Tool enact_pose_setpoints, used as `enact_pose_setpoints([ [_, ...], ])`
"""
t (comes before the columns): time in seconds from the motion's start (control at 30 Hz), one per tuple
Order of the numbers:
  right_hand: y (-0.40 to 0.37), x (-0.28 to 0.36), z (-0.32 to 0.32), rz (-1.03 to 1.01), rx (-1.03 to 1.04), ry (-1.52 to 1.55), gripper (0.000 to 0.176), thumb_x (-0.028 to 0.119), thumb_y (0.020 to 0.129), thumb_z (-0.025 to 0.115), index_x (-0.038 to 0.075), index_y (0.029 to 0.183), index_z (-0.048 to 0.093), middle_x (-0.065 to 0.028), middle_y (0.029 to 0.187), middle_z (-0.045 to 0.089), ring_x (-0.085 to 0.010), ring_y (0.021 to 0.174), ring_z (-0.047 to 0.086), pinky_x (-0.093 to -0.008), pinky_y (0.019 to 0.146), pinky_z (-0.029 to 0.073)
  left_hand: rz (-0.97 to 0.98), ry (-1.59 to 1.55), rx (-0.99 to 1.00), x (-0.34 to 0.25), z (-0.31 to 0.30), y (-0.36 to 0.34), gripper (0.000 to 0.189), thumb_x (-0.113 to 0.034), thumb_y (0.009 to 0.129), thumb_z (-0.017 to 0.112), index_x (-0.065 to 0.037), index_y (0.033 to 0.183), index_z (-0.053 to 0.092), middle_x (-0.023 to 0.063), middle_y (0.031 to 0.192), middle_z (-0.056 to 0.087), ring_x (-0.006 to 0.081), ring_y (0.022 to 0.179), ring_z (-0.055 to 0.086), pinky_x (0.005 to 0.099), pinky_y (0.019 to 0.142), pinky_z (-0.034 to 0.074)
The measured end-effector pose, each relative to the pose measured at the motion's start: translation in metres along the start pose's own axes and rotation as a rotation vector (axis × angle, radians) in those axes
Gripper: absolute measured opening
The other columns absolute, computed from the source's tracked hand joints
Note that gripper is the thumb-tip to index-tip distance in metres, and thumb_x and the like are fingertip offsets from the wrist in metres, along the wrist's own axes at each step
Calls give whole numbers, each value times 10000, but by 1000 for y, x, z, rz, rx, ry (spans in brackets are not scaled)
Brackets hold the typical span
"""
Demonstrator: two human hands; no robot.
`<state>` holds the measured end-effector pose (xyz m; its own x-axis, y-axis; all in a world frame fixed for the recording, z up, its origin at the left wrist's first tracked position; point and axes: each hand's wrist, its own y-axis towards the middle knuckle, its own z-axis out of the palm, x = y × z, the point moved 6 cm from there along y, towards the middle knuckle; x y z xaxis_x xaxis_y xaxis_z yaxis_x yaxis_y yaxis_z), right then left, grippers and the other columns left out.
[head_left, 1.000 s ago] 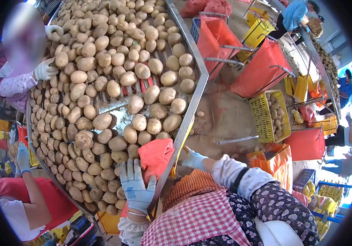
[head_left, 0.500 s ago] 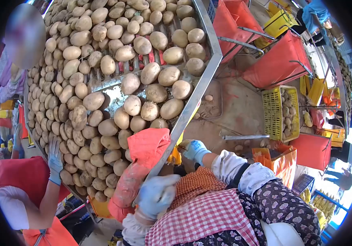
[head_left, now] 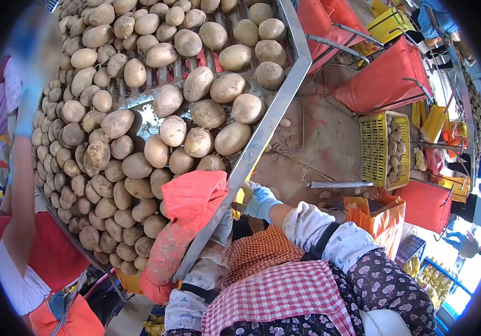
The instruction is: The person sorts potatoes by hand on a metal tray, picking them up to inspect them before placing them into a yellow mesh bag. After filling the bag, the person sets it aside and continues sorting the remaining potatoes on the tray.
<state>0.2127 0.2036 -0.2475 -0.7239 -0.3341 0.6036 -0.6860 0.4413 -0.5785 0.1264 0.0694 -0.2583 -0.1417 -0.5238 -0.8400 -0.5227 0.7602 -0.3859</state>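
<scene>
table (head_left: 270,124) heaped with potatoes (head_left: 232,139) lies beyond the right hand (head_left: 261,203); red cloth (head_left: 195,196) sits left of it. its fingers curl, closure unclear; left hand is hidden. best to keep knuckles clear of the metal rim.

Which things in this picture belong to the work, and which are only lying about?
Seemingly part of the work:
- potatoes on the metal-edged table
- gloved right hand
- yellow crate

Seemingly lying about:
- loose potato on the floor
- metal bar
</scene>
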Motion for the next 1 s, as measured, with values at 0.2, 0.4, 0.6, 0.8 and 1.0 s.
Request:
enact_pose_setpoints([
  [0.2, -2, -1, -13, -22, 82, -162, 663, 433, 725, 757, 86, 1244, 534, -177, 1218, 588, -351, 1141, 562, -414, 978, 446, 252, 257, -127, 10, 8, 1, 239, -206, 939, 536, 11, 856, 592, 143, 737, 610, 246, 647, 574, 370, 632, 454],
  [0.4, 1, -1, -18, -152, 189, -161, 573, 369, 786, 717, 97, 1258, 540, -171, 1181, 617, -358, 1120, 573, -422, 945, 462, 205, 292, -111, 6, 3, 1, 222, -198, 930, 555, 16, 912, 612, 139, 745, 628, 254, 671, 607, 382, 632, 473],
  [0.6, 7, 5, -17, -132, 232, -179, 488, 340, 873, 628, 66, 1263, 522, -199, 1170, 614, -370, 1094, 585, -427, 941, 468, 168, 278, 24, -15, 11, 10, 247, -210, 905, 618, 29, 972, 613, 160, 866, 658, 262, 804, 633, 401, 717, 487],
  [0.8, 0, 2, -24, -101, 200, -89, 553, 371, 819, 661, 83, 1272, 529, -195, 1192, 607, -373, 1109, 574, -429, 961, 456, 91, 13, 57, -28, 0, 13, 274, -221, 901, 647, 11, 1043, 614, 168, 953, 658, 302, 880, 638, 399, 748, 491],
  [1.0, -8, -2, -27, -71, 314, -134, 751, 452, 767, 711, 55, 1355, 462, -195, 1330, 530, -358, 1207, 523, -410, 1031, 413, 297, 212, -16, 3, 6, 7, 301, -232, 901, 648, 10, 1075, 601, 190, 985, 645, 345, 903, 626, 410, 764, 497],
])
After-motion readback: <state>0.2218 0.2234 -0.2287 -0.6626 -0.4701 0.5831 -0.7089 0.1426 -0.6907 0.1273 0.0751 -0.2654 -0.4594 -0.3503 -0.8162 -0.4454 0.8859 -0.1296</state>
